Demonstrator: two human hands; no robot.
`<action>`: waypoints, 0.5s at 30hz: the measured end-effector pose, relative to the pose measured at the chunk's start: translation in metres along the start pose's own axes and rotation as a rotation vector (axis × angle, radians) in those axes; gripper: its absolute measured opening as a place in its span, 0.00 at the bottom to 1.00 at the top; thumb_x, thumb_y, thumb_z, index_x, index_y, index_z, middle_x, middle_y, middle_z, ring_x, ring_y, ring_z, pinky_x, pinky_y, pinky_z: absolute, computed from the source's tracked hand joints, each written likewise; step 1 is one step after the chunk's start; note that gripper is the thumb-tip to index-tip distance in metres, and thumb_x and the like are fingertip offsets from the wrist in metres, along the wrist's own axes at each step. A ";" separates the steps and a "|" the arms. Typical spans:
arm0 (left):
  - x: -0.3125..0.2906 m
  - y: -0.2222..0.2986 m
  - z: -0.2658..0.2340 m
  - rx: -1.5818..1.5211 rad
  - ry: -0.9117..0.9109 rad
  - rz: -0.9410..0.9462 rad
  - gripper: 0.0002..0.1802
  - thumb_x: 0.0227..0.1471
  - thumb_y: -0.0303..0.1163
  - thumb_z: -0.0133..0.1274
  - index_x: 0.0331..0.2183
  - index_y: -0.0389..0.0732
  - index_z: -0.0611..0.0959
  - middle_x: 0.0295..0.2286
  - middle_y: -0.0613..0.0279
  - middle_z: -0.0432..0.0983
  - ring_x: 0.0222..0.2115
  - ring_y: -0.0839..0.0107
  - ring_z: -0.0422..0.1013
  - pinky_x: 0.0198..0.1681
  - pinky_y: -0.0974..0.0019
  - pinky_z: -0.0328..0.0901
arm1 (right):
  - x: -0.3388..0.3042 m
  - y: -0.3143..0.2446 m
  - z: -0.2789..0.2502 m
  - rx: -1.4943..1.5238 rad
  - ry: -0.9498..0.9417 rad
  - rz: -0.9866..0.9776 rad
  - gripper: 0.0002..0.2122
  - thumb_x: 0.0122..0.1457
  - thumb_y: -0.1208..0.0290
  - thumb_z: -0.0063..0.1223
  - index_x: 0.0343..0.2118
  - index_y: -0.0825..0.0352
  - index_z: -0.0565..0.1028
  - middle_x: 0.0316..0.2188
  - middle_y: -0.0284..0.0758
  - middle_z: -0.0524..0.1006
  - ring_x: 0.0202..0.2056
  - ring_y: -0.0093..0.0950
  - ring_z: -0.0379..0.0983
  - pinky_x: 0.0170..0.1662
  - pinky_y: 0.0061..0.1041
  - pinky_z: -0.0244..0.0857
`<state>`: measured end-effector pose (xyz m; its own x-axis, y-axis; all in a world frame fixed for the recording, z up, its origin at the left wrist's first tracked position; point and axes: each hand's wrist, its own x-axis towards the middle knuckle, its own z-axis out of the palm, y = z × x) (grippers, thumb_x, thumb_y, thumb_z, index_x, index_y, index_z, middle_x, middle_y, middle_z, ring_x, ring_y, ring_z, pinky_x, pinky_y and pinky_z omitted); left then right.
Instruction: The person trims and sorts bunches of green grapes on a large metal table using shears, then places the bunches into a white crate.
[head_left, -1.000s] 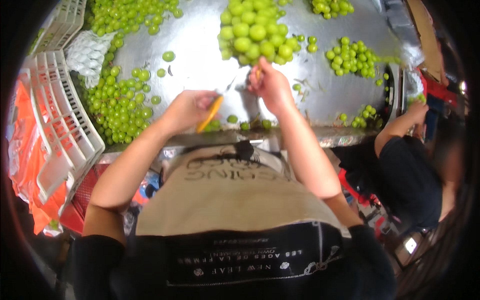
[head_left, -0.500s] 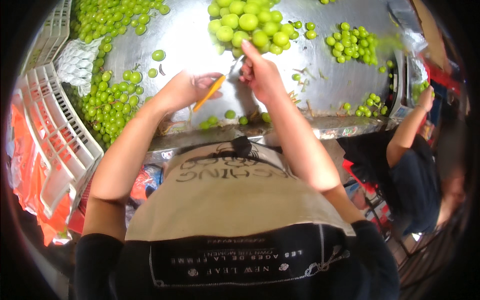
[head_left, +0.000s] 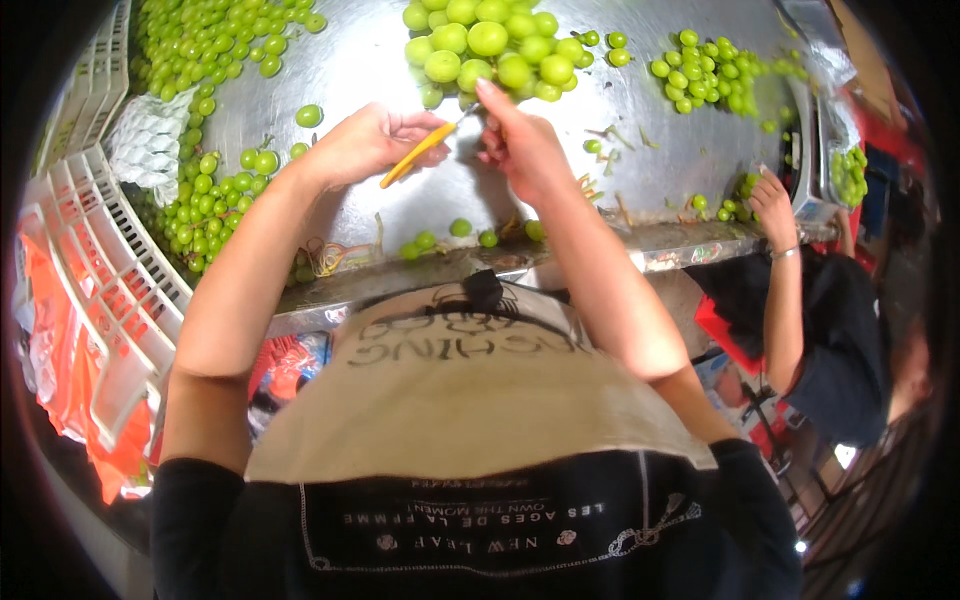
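Note:
My left hand [head_left: 370, 145] is curled round a slim tool with a yellow handle [head_left: 412, 160]. Its narrow metal end points toward my right hand; whether it is snips or a knife is hard to tell. My right hand [head_left: 527, 145] is closed, with the thumb up against the underside of a large bunch of green grapes [head_left: 487, 40]. It seems to grip the stem, which my fingers hide. Both hands are over a shiny metal table [head_left: 360, 60], and the tool's tip is close to the right fingers.
Loose grapes [head_left: 215, 40] are heaped at the far left, with more [head_left: 215, 205] near a white foam net [head_left: 150, 140]. White plastic crates [head_left: 115, 290] line the left edge. A smaller grape bunch [head_left: 705, 72] lies right. A co-worker's hand [head_left: 772, 205] reaches grapes at the near right edge.
The tool has shifted slightly, with less of its metal end showing. The co-worker's hand has moved left from a bunch at the far right to grapes on the table.

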<state>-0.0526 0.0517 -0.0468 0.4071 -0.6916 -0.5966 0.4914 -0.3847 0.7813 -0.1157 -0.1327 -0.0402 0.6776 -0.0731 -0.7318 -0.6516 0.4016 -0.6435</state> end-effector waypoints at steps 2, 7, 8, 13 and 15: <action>0.003 0.001 -0.003 -0.019 -0.031 0.010 0.21 0.46 0.26 0.56 0.45 0.35 0.74 0.35 0.58 0.77 0.32 0.76 0.72 0.34 0.73 0.67 | 0.000 -0.001 -0.002 0.004 0.004 -0.009 0.17 0.49 0.51 0.57 0.21 0.59 0.67 0.13 0.21 0.59 0.16 0.14 0.53 0.24 0.16 0.52; 0.004 0.010 -0.011 -0.140 -0.129 0.012 0.19 0.45 0.31 0.58 0.40 0.32 0.77 0.30 0.57 0.77 0.25 0.78 0.71 0.25 0.78 0.65 | 0.003 0.009 -0.010 0.021 -0.026 -0.168 0.17 0.55 0.55 0.50 0.19 0.62 0.66 0.14 0.27 0.61 0.17 0.19 0.55 0.26 0.21 0.56; 0.004 0.013 -0.010 -0.143 -0.124 0.010 0.19 0.45 0.31 0.58 0.39 0.31 0.77 0.29 0.56 0.77 0.26 0.76 0.72 0.22 0.77 0.65 | 0.004 0.010 -0.012 0.060 -0.023 -0.184 0.16 0.57 0.55 0.47 0.19 0.63 0.66 0.14 0.27 0.62 0.17 0.20 0.56 0.26 0.21 0.56; 0.009 0.016 -0.013 -0.203 -0.189 -0.040 0.17 0.47 0.30 0.54 0.40 0.33 0.76 0.29 0.55 0.77 0.24 0.74 0.72 0.25 0.75 0.67 | 0.004 0.009 -0.016 0.127 0.065 -0.166 0.18 0.60 0.57 0.38 0.21 0.66 0.67 0.15 0.30 0.65 0.17 0.21 0.58 0.27 0.22 0.58; 0.012 0.020 -0.015 -0.222 -0.194 -0.062 0.17 0.47 0.29 0.54 0.41 0.33 0.75 0.29 0.54 0.77 0.24 0.73 0.72 0.25 0.74 0.68 | 0.008 0.006 -0.020 0.094 0.064 -0.182 0.17 0.60 0.58 0.38 0.20 0.66 0.67 0.14 0.31 0.65 0.17 0.22 0.59 0.27 0.22 0.59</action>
<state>-0.0267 0.0449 -0.0410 0.2264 -0.7831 -0.5792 0.6758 -0.3020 0.6724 -0.1213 -0.1488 -0.0540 0.7563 -0.2088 -0.6201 -0.4839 0.4594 -0.7449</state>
